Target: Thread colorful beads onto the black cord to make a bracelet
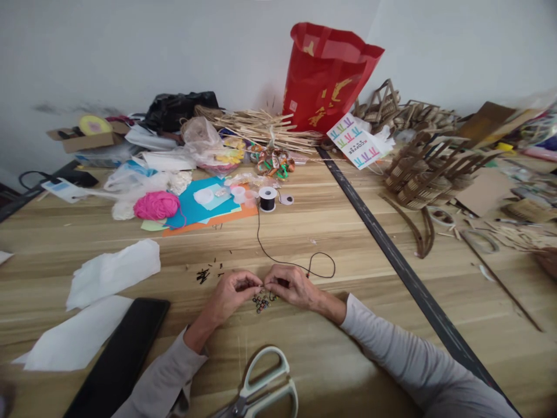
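Note:
My left hand (232,293) and my right hand (290,285) meet fingertip to fingertip above the table, both closed in a pinch. A black cord (278,260) comes off a white spool (267,200), loops to the right and runs back into my right hand. Whatever the left fingertips pinch is too small to name. Just under the fingers lies a cluster of small dark beads (261,303) with coloured spots. To the left are several short black pieces (202,276). White-handled scissors (265,383) rest near the front edge, between my forearms.
Pink yarn (156,206), blue paper (187,203) and plastic bags crowd the back left. A red bag (328,81) stands by the wall. Small woven baskets (422,180) sit at right, past a dark strip (374,226). White sheets (113,273) and a black flat object (122,354) lie left.

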Available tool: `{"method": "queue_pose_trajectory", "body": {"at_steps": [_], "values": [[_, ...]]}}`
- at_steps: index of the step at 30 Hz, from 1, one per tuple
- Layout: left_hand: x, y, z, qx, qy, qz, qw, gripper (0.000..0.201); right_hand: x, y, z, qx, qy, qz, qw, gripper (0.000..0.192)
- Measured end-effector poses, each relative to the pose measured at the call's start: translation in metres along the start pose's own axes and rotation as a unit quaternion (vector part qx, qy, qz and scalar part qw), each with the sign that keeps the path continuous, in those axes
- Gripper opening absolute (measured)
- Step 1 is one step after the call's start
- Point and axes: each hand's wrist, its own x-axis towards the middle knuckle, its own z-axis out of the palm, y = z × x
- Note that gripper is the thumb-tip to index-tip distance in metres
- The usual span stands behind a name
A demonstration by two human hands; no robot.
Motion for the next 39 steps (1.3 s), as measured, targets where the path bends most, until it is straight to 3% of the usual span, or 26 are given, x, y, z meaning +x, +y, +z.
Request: {"method": "queue_pose_trajectory", "body": {"at_steps": [15, 33, 39], "values": [[0.0001, 0.003, 0.0019, -0.047, 0.006, -0.019, 0.999, 0.012, 0.0005, 0.0004, 0.0013, -0.003, 0.014, -0.007, 1.0, 0.013], [-0.001, 0.001, 0.0039, -0.026, 0.027, -0.038, 0.999, 0.008, -0.0007, 0.0031, 0.0018, 0.072, 0.013, 0.056, 0.996, 0.016], [-0.0007, 0.0066, 0.004, -0.032, 0.032, -0.054, 0.997, 0.009, -0.0005, 0.0047, 0.0017, 0.06, 0.016, 0.046, 0.997, 0.015]]}}
